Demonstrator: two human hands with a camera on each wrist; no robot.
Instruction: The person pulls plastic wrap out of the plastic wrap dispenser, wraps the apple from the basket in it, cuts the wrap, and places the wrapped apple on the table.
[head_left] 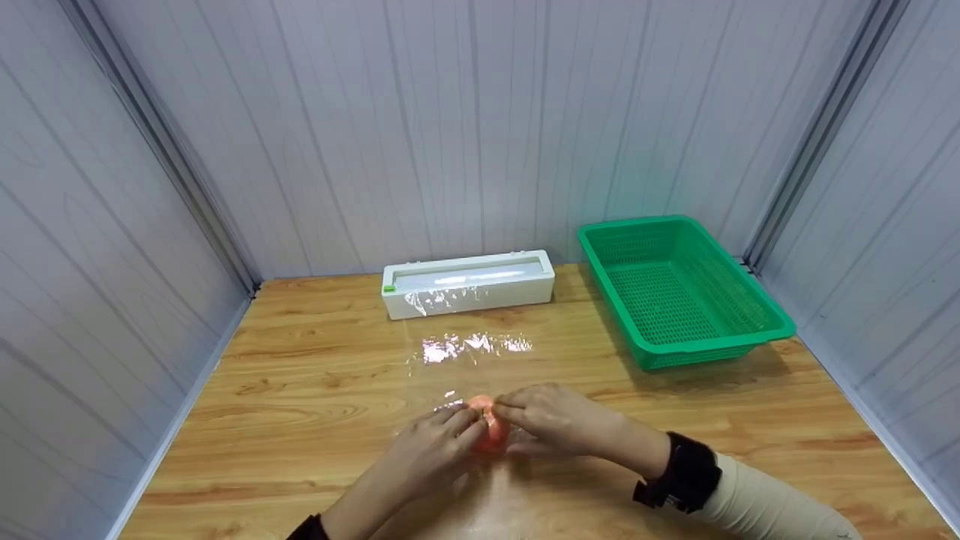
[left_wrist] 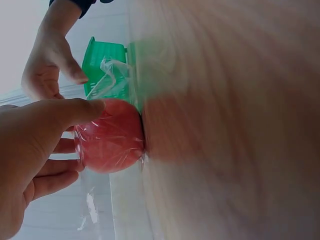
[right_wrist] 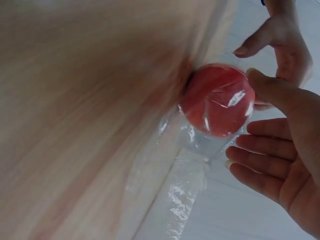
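Note:
A red, round fruit (head_left: 489,426), which looks like an apple, sits on the wooden table under clear plastic wrap (right_wrist: 192,132). The wrap lies tight and wrinkled over its skin. With thumb and fingers around the fruit's upper part, my left hand (head_left: 439,446) holds it; the left wrist view shows the thumb (left_wrist: 80,111) on the wrapped fruit. From the other side my right hand (head_left: 559,420) touches its upper edge. The right wrist view shows that thumb (right_wrist: 265,85) at the fruit and the other fingers (right_wrist: 265,155) fairly straight, apart from it.
A white plastic wrap dispenser (head_left: 472,296) stands near the back wall, with shiny film on its front and on the table before it. At the right rear sits a green plastic basket (head_left: 716,349). Pale panel walls (head_left: 480,135) enclose the table on three sides.

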